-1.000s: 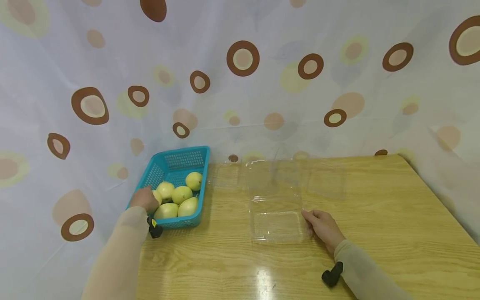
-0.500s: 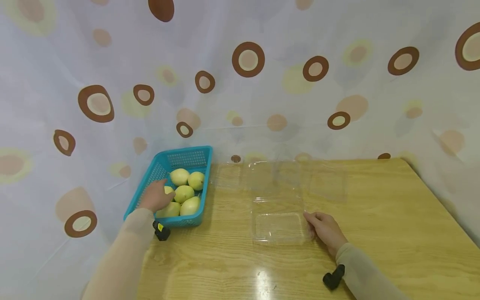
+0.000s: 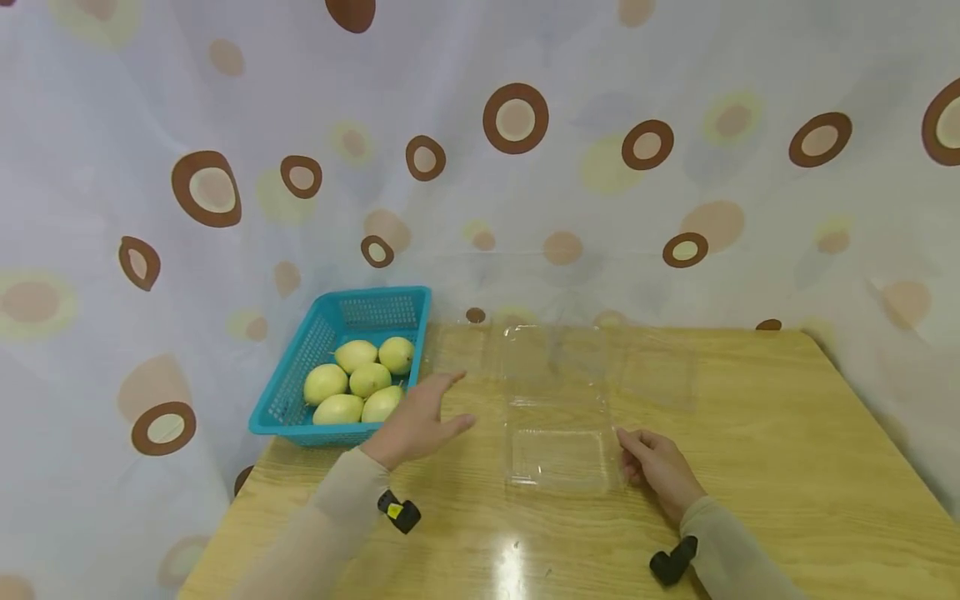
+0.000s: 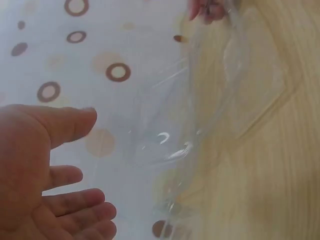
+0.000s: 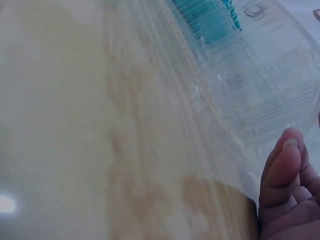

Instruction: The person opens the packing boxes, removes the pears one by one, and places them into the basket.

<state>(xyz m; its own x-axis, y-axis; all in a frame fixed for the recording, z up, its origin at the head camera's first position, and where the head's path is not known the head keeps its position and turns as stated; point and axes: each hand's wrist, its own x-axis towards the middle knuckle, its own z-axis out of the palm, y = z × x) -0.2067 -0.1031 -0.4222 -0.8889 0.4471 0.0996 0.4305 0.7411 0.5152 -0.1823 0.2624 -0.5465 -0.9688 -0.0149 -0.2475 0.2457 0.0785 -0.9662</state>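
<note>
My left hand (image 3: 416, 421) hangs with thumb and fingers spread and nothing in them, between the blue basket (image 3: 382, 312) and the clear plastic box (image 3: 558, 457). In the left wrist view the same hand (image 4: 55, 170) shows spread fingers, with the box (image 4: 167, 115) apart from them. The box lies on the table, its hinged lid (image 3: 555, 358) folded back. At its right edge my right hand (image 3: 663, 473) pinches the rim between thumb and forefinger, also in the right wrist view (image 5: 287, 195). Several yellow-green pears (image 3: 370, 380) lie in the basket.
More clear plastic boxes stand behind, one at the left (image 3: 461, 350) and one at the right (image 3: 658, 367); their outlines are faint. A patterned curtain (image 3: 450, 192) hangs along the back of the wooden table (image 3: 787, 467).
My left hand has left the basket without a pear and moved right. One pear now lies farther back in the basket than at first. My right hand has stayed at the box.
</note>
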